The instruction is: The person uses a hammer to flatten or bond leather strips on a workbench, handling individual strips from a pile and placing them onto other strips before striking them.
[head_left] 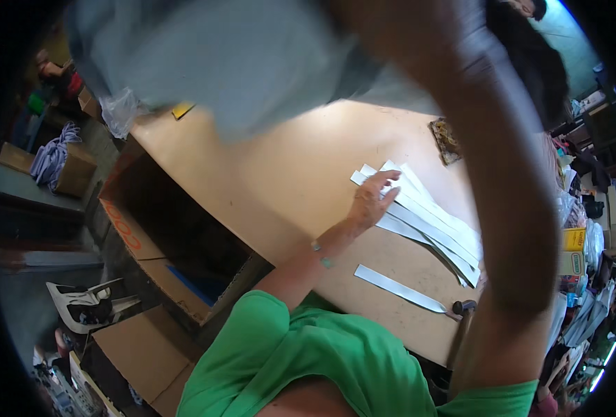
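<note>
My left hand [372,201] lies over the near-left end of a fanned pile of white strips [436,215], thumb and fingers apart. From the lower right my right arm reaches up close to the camera. My right hand [419,31], at the top edge, is blurred and partly cut off, so its fingers do not show clearly. Beside it a large grey sheet-like piece [238,62], also smeared, hangs over the table's far side. A single white strip [398,288] with a pointed end lies nearer to me. By its tip rests a hammer [463,307], partly behind my right arm.
The pale tabletop [266,187] spreads before me. An open cardboard box [137,240] stands against its left edge. A brown mottled block [447,141] lies at the far right, and a clear plastic bag [120,111] at the far-left corner. Another person [540,69] is beyond the table.
</note>
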A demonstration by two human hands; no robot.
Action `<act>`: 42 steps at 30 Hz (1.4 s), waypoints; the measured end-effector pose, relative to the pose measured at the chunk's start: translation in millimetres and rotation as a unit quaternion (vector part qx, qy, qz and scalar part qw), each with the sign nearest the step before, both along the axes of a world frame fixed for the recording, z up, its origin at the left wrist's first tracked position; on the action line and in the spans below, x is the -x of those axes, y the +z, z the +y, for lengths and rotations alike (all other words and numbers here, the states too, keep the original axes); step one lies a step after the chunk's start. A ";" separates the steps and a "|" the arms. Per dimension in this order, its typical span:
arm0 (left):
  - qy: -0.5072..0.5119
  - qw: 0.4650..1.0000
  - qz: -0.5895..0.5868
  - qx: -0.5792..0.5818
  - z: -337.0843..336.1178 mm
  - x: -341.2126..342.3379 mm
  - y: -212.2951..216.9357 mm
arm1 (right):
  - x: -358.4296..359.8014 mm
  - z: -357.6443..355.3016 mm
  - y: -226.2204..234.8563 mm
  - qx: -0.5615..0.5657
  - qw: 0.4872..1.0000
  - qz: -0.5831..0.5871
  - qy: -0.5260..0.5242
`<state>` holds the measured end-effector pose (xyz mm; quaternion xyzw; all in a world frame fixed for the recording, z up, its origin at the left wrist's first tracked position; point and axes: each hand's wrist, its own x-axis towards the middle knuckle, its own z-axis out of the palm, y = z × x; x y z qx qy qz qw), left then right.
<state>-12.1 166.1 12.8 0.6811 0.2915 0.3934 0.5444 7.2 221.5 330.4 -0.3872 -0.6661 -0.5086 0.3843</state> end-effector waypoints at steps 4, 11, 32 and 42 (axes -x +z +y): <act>-0.133 0.989 -0.056 0.034 -23.4 5.8 -51.2 | 48.3 11.4 -139.6 0.131 0.990 -0.026 0.046; -0.111 0.959 0.102 -0.239 -37.7 39.9 -34.9 | 82.2 -44.7 -225.9 0.394 0.912 -0.084 -0.077; -0.159 0.962 0.111 -0.194 -133.0 -54.3 18.6 | -356.6 -610.6 -200.5 0.364 0.410 0.345 -0.762; -0.215 0.947 0.134 -0.200 -224.2 -112.5 24.3 | -455.9 -682.8 -208.8 0.397 0.257 0.373 -0.798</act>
